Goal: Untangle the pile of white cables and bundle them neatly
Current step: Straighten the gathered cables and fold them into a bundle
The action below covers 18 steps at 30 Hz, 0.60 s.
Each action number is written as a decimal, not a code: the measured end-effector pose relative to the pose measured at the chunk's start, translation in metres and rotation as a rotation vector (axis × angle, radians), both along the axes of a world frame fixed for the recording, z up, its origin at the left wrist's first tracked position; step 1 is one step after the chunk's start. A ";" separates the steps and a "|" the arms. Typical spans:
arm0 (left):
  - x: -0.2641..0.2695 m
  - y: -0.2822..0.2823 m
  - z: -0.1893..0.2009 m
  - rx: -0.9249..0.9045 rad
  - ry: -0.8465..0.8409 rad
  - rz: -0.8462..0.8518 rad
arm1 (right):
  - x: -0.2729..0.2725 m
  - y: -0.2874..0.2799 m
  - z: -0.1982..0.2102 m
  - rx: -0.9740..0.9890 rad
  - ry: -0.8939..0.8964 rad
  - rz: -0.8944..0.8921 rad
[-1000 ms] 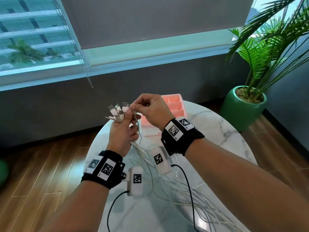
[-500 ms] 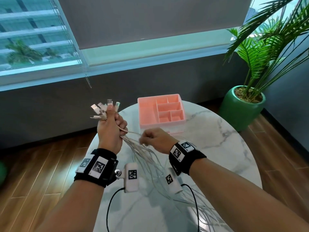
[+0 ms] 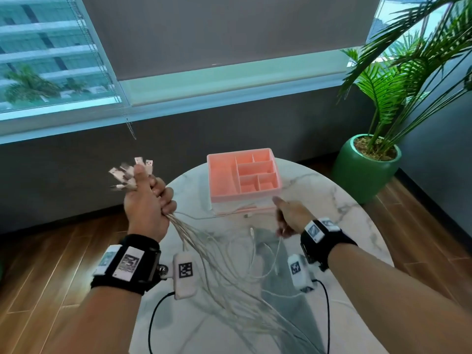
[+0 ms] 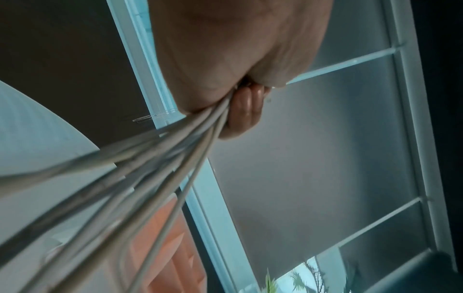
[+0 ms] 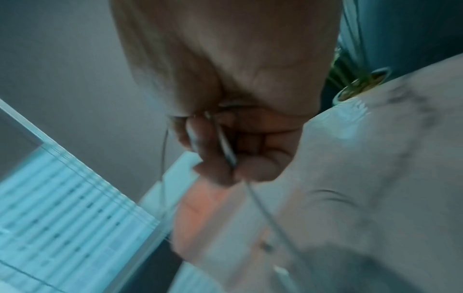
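Note:
My left hand [image 3: 149, 198] is raised over the table's left edge and grips a bunch of white cables [image 3: 204, 249] in its fist. Their USB plugs [image 3: 132, 172] fan out above my thumb. In the left wrist view the cables [image 4: 160, 168] stream out from under my curled fingers [image 4: 246, 108]. The strands trail down across the marble table [image 3: 332, 200] toward its near edge. My right hand [image 3: 288, 217] sits low in front of the pink tray, fingers curled round a single thin cable [image 5: 225, 146] that runs on down to the table.
A pink tray [image 3: 222, 180] with several bare compartments stands at the table's far side. A potted palm in a green pot [image 3: 365, 172] stands on the wooden floor at the right. A loose cable end [image 3: 246, 215] lies by the tray. A dark wall and window are behind.
My right hand left the plug ends, dropped and swung right to the tray's front, drawing one cable along. My left hand shifted left and up with the bunch.

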<state>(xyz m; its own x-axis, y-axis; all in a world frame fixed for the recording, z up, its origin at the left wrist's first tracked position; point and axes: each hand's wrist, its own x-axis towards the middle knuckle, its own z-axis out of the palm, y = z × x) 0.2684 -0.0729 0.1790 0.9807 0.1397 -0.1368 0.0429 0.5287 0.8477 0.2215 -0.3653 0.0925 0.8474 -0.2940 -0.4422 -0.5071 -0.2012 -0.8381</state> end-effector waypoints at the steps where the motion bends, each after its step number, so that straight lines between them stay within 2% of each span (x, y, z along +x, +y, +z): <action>1: -0.001 -0.006 -0.004 0.037 -0.002 -0.016 | 0.008 0.005 0.018 0.013 -0.064 0.018; 4: -0.007 -0.025 -0.014 0.121 -0.009 -0.102 | 0.026 0.026 0.075 0.025 -0.297 0.178; 8: -0.017 -0.047 -0.013 0.184 -0.055 -0.260 | 0.032 0.065 0.128 0.210 -0.450 0.314; 12: -0.018 -0.056 -0.003 0.182 -0.046 -0.332 | 0.030 0.086 0.129 0.066 -0.520 0.536; 15: -0.015 -0.054 -0.003 0.138 0.009 -0.316 | 0.023 0.087 0.118 -0.036 -0.485 0.680; 18: -0.013 -0.052 -0.006 0.230 0.027 -0.286 | 0.018 0.088 0.101 -0.067 -0.423 0.742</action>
<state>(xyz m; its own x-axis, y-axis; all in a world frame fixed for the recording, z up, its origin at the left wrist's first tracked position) 0.2556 -0.1250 0.1731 0.9810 -0.1099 -0.1599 0.1854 0.2874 0.9397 0.2391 -0.2776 0.1932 0.9205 0.3880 -0.0471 0.1281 -0.4134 -0.9015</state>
